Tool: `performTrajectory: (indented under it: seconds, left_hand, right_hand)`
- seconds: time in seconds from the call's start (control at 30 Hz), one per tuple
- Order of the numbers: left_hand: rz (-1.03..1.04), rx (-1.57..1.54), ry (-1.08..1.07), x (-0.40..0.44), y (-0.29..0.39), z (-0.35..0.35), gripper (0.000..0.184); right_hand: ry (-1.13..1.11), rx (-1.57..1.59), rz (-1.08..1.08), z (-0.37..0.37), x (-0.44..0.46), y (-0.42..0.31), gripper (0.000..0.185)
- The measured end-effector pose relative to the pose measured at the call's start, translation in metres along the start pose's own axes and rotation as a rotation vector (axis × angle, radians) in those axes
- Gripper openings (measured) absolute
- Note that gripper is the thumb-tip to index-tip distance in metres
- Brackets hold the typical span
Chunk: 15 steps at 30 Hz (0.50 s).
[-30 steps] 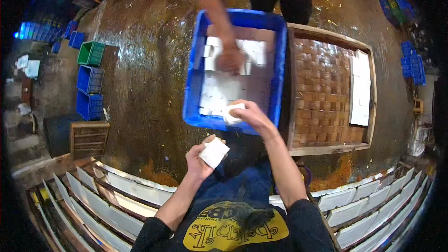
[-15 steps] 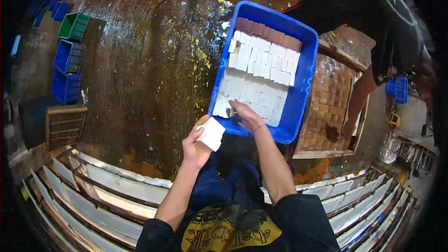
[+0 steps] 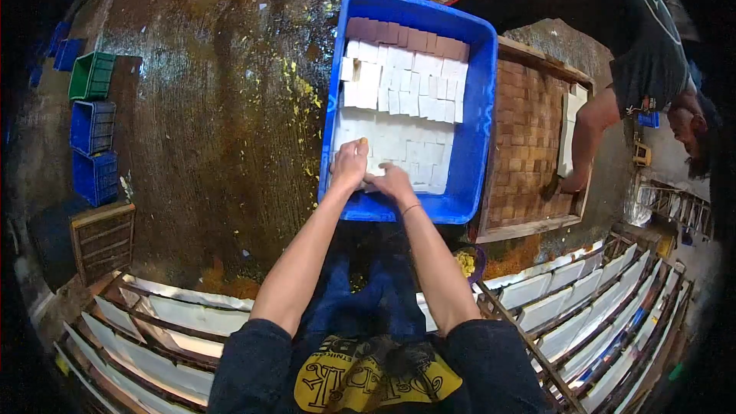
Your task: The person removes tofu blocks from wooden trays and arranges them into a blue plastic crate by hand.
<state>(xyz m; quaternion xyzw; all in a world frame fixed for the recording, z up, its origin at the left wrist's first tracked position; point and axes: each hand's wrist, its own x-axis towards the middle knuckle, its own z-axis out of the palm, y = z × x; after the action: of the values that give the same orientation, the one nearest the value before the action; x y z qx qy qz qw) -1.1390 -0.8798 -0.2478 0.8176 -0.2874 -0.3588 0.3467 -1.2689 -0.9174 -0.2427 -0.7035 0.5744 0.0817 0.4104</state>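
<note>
Wet brown floor (image 3: 207, 146) surrounds a blue crate (image 3: 483, 107). Inside, white blocks (image 3: 420, 155) lie just beneath and beyond the curled left hand (image 3: 350, 163) and bent right hand (image 3: 393, 182); whether either pinches one, I cannot tell.

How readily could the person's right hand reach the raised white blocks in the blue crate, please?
Probably yes: the right hand reaches into the blue crate, and only lower white blocks lie between it and the raised ones.

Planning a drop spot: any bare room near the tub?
Free: floor between tub and green crate, scraps aside; woven tray between tub and co-worker's hand. Crowded: tub's near end, left hand and right hand over white blocks.
</note>
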Motion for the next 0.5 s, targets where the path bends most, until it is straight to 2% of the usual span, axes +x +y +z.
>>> performTrajectory:
  seconds: [0.07, 0.1, 0.13, 0.17, 0.2, 0.27, 0.33, 0.37, 0.43, 0.5]
  left_hand:
    - [0.018, 0.207, -0.321, 0.006, -0.002, 0.002, 0.044]
    - [0.106, 0.252, -0.379, 0.012, -0.026, 0.019, 0.037]
    - [0.112, 0.257, -0.387, 0.011, -0.028, 0.019, 0.037]
    - [0.254, 0.401, -0.489, 0.007, -0.028, 0.020, 0.035]
    - [0.407, 0.546, -0.591, 0.005, -0.026, 0.021, 0.033]
    - [0.433, 0.692, -0.637, -0.003, -0.021, 0.022, 0.034]
    - [0.222, 0.588, -0.653, -0.012, -0.008, 0.021, 0.048]
    - [0.162, 0.573, -0.685, -0.014, 0.004, 0.022, 0.054]
    - [0.236, 0.707, -0.566, -0.023, 0.014, 0.037, 0.067]
    - [0.336, 0.818, -0.471, -0.032, 0.019, 0.048, 0.058]
  right_hand:
    - [-0.355, 0.169, 0.140, -0.014, 0.004, -0.002, 0.057]
    - [-0.350, 0.175, 0.143, -0.014, 0.009, 0.005, 0.057]
    - [-0.424, 0.322, 0.163, -0.013, 0.013, 0.014, 0.057]
    - [-0.492, 0.476, 0.182, -0.013, 0.014, 0.025, 0.056]
    - [-0.473, 0.498, 0.187, -0.014, 0.013, 0.036, 0.056]
    - [-0.425, 0.499, 0.136, -0.039, -0.009, 0.023, 0.056]
    - [-0.105, 0.348, -0.100, -0.026, -0.008, 0.060, 0.057]
    - [0.013, 0.497, -0.119, -0.067, -0.034, 0.055, 0.055]
    - [0.258, 0.753, -0.093, -0.168, -0.096, 0.046, 0.047]
    - [0.704, 0.745, -0.036, -0.241, -0.130, 0.105, 0.031]
